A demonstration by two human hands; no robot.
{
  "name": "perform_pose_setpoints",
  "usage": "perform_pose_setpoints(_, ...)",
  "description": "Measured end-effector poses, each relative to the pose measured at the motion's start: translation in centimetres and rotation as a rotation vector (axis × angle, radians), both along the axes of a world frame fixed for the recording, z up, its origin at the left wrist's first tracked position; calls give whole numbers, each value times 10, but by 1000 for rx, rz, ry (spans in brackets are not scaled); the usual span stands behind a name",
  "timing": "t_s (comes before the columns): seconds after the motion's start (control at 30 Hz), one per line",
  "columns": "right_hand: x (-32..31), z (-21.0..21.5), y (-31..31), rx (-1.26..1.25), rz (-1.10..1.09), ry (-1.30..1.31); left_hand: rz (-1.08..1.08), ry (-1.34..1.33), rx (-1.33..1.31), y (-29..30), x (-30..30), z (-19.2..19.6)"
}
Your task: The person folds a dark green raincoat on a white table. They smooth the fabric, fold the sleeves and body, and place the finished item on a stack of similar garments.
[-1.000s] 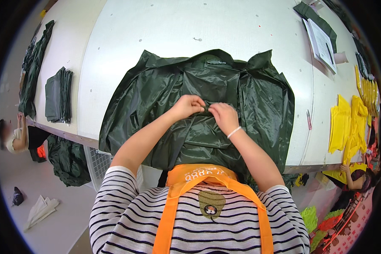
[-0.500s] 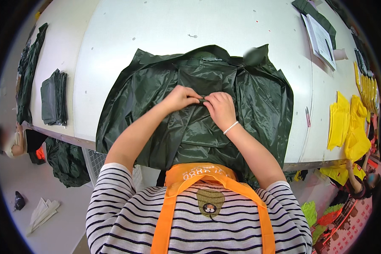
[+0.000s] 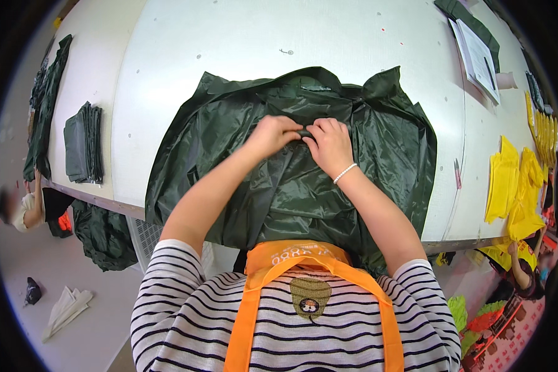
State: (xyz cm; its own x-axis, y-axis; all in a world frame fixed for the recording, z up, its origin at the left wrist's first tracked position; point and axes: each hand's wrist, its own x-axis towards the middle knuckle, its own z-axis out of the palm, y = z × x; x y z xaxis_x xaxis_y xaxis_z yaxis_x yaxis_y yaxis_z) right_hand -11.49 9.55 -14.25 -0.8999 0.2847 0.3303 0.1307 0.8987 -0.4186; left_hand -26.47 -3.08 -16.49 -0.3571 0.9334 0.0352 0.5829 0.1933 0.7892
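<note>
Dark green jacket – both hands' fingers pinching its front | folded stack left | yellow pieces right

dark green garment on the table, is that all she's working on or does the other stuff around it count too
In hand:
dark green garment
left hand
right hand

Lying about:
folded dark stack
yellow pieces
papers
green heap under the table

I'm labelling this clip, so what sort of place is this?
Probably a garment workshop: a dark green jacket spread on a long white table, folded dark fabric stacks, and yellow fabric pieces alongside.
</note>
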Motion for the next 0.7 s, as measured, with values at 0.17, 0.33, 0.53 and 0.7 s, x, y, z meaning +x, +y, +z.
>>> perform_pose_setpoints(0.17, -35, 1, 36, -534, -165, -398, 124, -12, -110, 22, -11, 19)
perform_pose_setpoints(0.33, -40, -12, 39, -341, -205, -264, 73, 386, 120, 13, 10, 5)
perform_pose_setpoints(0.53, -31, -8, 27, -59, -68, 29, 105, -250, -249, 37, -47, 7)
perform_pose_setpoints(0.7, -68, -4, 63, -533, -220, -301, 134, 425, 21, 52, -29, 17)
